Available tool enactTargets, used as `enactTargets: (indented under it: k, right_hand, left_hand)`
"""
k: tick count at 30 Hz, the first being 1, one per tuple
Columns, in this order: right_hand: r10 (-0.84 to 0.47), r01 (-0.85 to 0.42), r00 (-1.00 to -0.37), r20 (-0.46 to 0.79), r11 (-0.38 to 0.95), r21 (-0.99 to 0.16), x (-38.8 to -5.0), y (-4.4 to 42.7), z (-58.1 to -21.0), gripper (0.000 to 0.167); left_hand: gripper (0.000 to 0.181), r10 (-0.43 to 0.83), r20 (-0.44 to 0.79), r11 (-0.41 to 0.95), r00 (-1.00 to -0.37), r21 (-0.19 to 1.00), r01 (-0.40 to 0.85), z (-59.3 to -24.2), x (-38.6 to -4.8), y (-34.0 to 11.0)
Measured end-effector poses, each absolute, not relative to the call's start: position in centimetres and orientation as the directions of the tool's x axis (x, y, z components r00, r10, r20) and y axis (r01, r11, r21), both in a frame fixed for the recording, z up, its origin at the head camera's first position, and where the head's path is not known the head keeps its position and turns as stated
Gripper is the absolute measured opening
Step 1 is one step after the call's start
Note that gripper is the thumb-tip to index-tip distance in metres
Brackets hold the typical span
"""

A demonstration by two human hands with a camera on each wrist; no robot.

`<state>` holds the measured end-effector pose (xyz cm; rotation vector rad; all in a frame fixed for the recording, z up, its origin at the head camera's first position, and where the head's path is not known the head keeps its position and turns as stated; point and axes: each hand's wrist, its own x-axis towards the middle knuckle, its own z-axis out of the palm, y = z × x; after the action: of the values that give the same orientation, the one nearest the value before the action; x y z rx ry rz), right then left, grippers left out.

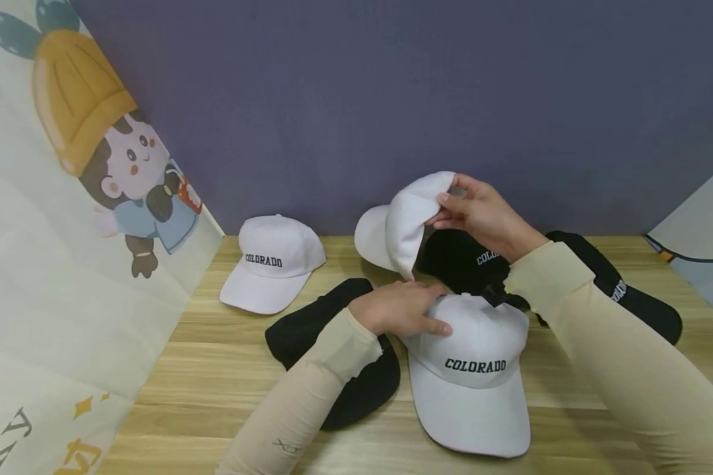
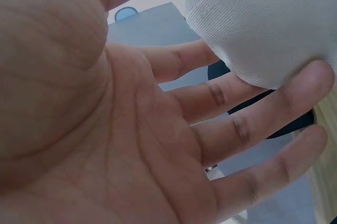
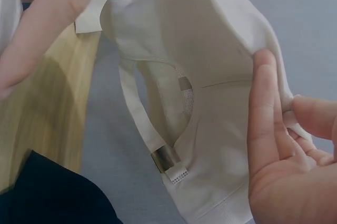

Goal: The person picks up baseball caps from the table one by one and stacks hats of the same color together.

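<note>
My right hand (image 1: 481, 214) pinches the edge of a white cap (image 1: 407, 214), raised and tilted at the back. The right wrist view shows this cap's inside (image 3: 216, 108) and strap buckle (image 3: 166, 158), with the thumb and fingers of the hand (image 3: 284, 129) on its edge. Below it, my left hand (image 1: 398, 308) is spread, thumb over the crown of the front white COLORADO cap (image 1: 472, 402). In the left wrist view, the fingers of that hand (image 2: 174, 113) are extended and touch white cloth (image 2: 263, 29); which cap it belongs to I cannot tell.
Another white COLORADO cap (image 1: 270, 267) sits at the back left. A black cap (image 1: 371, 389) lies partly under my left forearm. Two more black caps (image 1: 454, 260) (image 1: 653, 310) lie behind and right of my right forearm. A dark wall (image 1: 333, 99) stands behind the wooden table (image 1: 190, 389).
</note>
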<state>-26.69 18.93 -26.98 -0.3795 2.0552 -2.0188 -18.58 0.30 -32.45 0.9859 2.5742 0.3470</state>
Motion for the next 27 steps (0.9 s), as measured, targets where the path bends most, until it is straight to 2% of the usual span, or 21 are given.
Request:
enactTargets:
  k: [7,18,27]
  right_hand:
    - [-0.366,-0.028,-0.930,0.042,-0.044,-0.999,-27.6,19.9,-26.3,0.011]
    - [-0.394,-0.043,-0.915,0.090,-0.125,-0.991,-28.2,21.4,-25.4,0.024]
    - [-0.438,-0.074,-0.883,0.167,-0.222,-0.972,-28.2,23.0,-24.8,0.020]
  left_hand:
    - [0.062,0.673,-0.227,0.731,-0.704,0.352,0.585,-32.5,-19.2,0.8]
    - [0.062,0.648,-0.244,0.751,-0.722,0.366,0.550,-32.6,-20.4,1.5]
    - [0.063,0.649,-0.223,0.752,-0.728,0.339,0.566,-32.5,-21.3,2.2]
